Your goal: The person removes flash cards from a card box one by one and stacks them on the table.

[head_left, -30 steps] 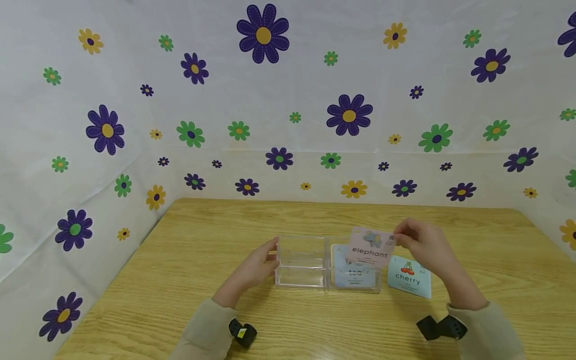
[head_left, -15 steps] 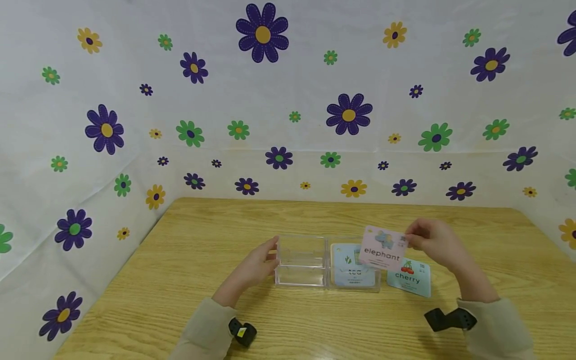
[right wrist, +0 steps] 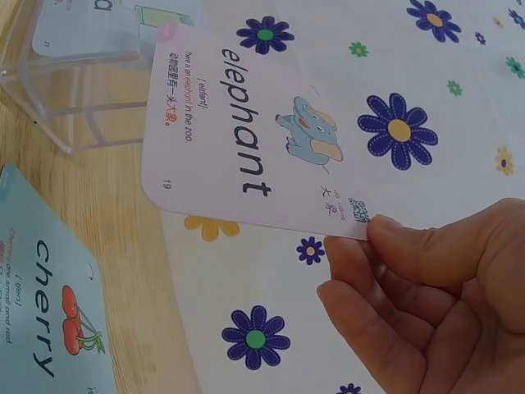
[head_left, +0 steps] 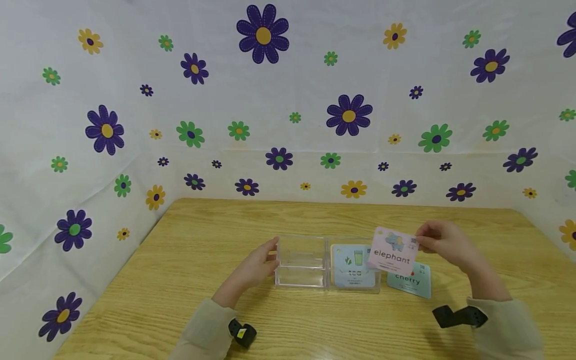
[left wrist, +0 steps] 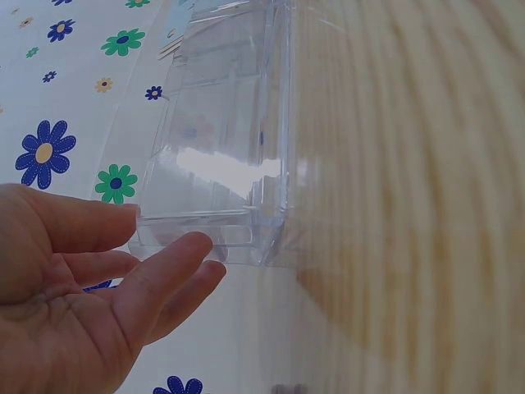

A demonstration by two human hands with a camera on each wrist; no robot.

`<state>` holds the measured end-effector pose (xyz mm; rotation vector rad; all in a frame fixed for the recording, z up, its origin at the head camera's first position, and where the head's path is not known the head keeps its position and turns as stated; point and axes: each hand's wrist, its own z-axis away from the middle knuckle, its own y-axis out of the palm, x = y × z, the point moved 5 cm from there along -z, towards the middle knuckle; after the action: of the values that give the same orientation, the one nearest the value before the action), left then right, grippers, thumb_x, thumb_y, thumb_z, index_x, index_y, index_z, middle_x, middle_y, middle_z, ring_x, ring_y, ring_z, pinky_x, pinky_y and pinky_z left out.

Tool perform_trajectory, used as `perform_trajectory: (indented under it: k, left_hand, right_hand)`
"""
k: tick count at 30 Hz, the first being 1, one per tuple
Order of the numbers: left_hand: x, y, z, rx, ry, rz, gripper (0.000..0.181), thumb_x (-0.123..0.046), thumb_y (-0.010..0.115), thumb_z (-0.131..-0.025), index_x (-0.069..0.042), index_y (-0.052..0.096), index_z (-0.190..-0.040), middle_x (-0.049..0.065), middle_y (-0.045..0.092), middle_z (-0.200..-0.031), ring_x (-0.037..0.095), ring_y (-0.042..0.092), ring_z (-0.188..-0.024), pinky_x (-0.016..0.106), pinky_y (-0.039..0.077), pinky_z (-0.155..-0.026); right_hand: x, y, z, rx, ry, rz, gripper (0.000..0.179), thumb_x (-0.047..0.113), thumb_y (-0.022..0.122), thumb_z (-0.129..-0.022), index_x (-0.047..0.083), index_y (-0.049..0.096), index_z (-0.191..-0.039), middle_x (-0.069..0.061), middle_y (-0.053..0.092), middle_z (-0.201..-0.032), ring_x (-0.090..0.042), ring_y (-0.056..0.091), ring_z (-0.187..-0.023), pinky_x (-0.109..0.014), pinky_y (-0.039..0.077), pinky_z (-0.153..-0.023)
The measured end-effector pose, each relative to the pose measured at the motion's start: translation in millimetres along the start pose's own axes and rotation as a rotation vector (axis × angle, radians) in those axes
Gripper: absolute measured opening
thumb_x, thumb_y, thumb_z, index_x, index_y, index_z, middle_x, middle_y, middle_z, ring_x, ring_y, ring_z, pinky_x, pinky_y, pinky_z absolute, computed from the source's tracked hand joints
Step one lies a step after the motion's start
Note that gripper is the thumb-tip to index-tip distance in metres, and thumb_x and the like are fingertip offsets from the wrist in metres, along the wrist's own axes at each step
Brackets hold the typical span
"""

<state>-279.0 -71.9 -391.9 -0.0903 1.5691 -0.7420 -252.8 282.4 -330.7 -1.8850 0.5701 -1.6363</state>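
Observation:
My right hand pinches the corner of a pink flashcard reading "elephant", between thumb and fingers, and holds it raised. A clear plastic box stands on the table, its left end held by my left hand. In the left wrist view, the fingertips lie at the box's end wall. A blue "tea" flashcard lies in the box's right section, its right edge partly covered by the elephant card. To the right, a teal "cherry" flashcard lies on the table, its top partly hidden behind the elephant card.
A wooden table carries everything. White cloth with purple, green and yellow flowers hangs at the back and sides. A black strap hangs at my right wrist, another strap at the left.
My right hand has moved to the right with the elephant flashcard, baring more of the tea card and covering the top of the cherry card. My left hand and the box have stayed put.

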Motion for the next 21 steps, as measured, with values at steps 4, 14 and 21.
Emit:
perform_trajectory:
  k: [4,14,21]
  left_hand:
    - [-0.1,-0.3,0.4,0.001,-0.005,-0.004,0.054,0.005,0.043,-0.089,0.005,0.020,-0.138,0.027,0.034,-0.131,0.040,0.041,-0.114,0.042,0.048,-0.078]
    - [-0.7,-0.1,0.4,-0.010,-0.005,-0.002,0.053,0.005,0.044,-0.089,0.005,0.021,-0.137,0.026,0.034,-0.131,0.040,0.041,-0.114,0.042,0.048,-0.077]
    - [-0.3,0.3,-0.2,-0.005,-0.002,0.005,0.054,0.006,0.043,-0.089,0.006,0.020,-0.137,0.027,0.033,-0.132,0.040,0.041,-0.114,0.042,0.048,-0.077]
  right_hand:
    - [-2.4,-4.6,1.0,0.013,0.020,-0.007,0.011,-0.001,0.051,-0.087,-0.010,0.054,-0.091,-0.013,0.058,-0.084,-0.025,0.057,-0.076,-0.027,0.052,-0.066]
    - [-9.4,-15.3,3.7,0.036,0.043,-0.018,0.012,-0.001,0.049,-0.088,-0.011,0.053,-0.092,-0.013,0.059,-0.084,-0.025,0.057,-0.077,-0.026,0.051,-0.067]
    - [-15.9,-18.3,6.2,0.047,0.074,-0.008,0.012,-0.001,0.049,-0.088,-0.011,0.053,-0.092,-0.011,0.058,-0.082,-0.019,0.055,-0.073,-0.025,0.051,-0.065]
